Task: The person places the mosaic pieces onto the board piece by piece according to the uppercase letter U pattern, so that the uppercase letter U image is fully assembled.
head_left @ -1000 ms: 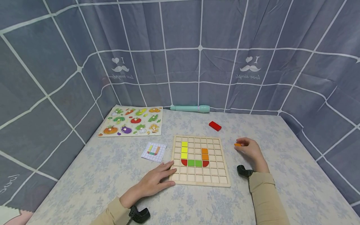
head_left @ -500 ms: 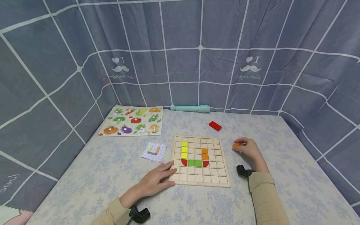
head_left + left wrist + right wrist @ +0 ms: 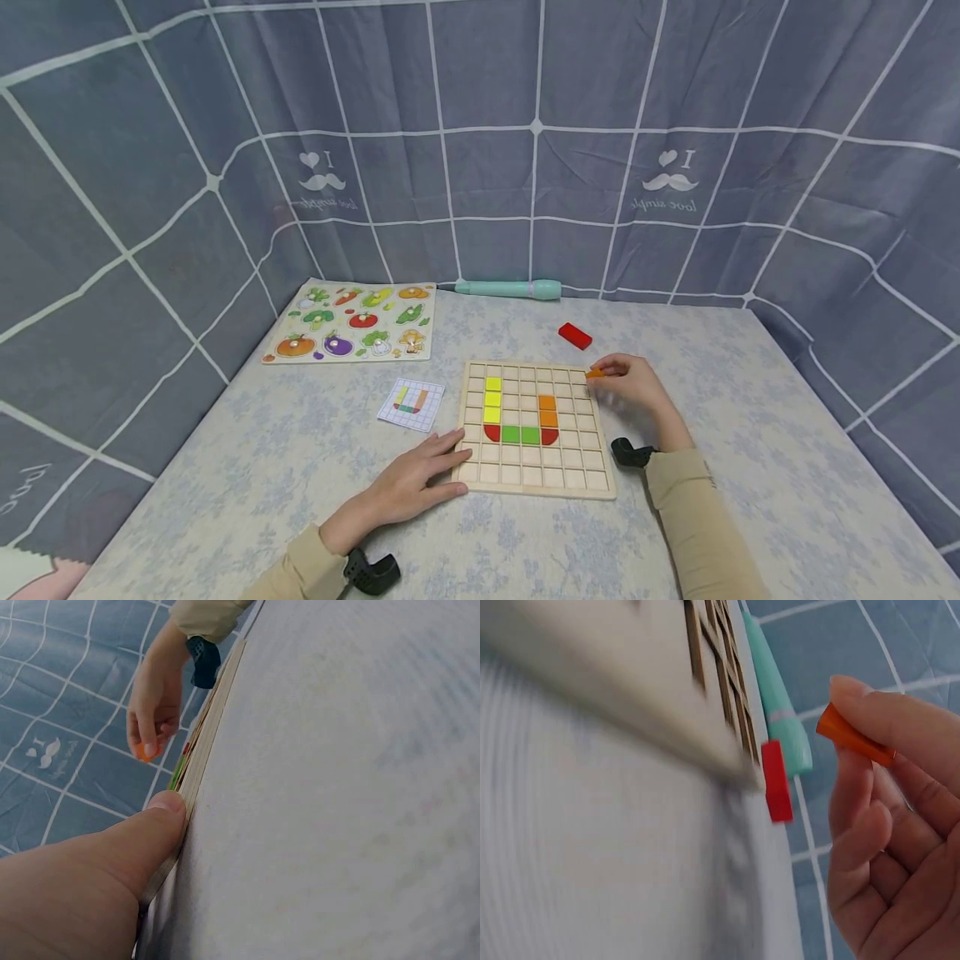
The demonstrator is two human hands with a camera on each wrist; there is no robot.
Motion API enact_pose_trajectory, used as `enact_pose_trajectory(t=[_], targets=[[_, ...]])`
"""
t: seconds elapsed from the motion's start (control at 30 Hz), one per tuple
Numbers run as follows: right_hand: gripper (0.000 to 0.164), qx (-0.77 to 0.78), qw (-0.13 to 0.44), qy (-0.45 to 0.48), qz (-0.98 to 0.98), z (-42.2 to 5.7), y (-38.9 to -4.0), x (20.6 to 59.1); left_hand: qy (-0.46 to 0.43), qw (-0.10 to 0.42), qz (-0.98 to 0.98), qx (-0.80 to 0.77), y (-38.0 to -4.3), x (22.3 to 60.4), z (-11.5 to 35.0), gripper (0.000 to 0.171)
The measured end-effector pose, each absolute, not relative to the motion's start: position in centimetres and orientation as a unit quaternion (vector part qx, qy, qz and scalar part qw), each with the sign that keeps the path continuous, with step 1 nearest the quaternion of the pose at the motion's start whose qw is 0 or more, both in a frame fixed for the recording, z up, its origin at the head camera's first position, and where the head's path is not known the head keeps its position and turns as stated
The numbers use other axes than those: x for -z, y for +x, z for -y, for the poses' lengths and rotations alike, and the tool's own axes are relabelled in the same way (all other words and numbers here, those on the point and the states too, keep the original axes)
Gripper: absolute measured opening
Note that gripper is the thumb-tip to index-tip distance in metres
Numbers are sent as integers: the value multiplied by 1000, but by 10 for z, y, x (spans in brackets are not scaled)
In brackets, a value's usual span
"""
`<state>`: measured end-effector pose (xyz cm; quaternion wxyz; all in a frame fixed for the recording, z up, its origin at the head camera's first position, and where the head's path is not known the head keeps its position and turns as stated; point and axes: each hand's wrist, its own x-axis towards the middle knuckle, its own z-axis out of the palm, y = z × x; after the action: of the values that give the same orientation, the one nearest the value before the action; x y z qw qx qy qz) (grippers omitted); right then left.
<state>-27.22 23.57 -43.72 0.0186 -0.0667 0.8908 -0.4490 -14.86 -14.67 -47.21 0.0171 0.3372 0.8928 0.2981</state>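
Observation:
My right hand (image 3: 636,387) pinches an orange block (image 3: 855,736) between thumb and fingers, at the right edge of the wooden grid board (image 3: 534,483). In the right wrist view the block is raised off the table. My left hand (image 3: 408,479) lies with straight fingers on the board's left edge. Set into the board are yellow blocks (image 3: 492,399) in a column, two green blocks (image 3: 521,435), two rounded red pieces (image 3: 550,436) and two orange squares (image 3: 547,412). Left of the board, a pattern card (image 3: 411,405) shows a similar U shape.
A red block (image 3: 575,336) lies on the table behind the board. At the back left is a vegetable puzzle board (image 3: 351,323). A teal stick-like object (image 3: 507,289) lies along the grid-patterned curtain (image 3: 487,175).
My right hand has carried the orange block leftward, from beside the board to its right edge. The left hand has stayed on the board.

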Motion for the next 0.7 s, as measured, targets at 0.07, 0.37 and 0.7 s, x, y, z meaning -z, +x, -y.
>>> enact_pose_trajectory(t=[0.07,0.37,0.7], targets=[[36,452,28,-75,-888,-229,-272,434,340,16,-892,-298,-149,473,147,58],[35,455,63,-113,-881,-205,-281,429,344,9,-891,-296,-148,470,147,57],[29,491,140,-144,-847,-182,-295,439,345,13,-890,-296,-148,469,146,57]])
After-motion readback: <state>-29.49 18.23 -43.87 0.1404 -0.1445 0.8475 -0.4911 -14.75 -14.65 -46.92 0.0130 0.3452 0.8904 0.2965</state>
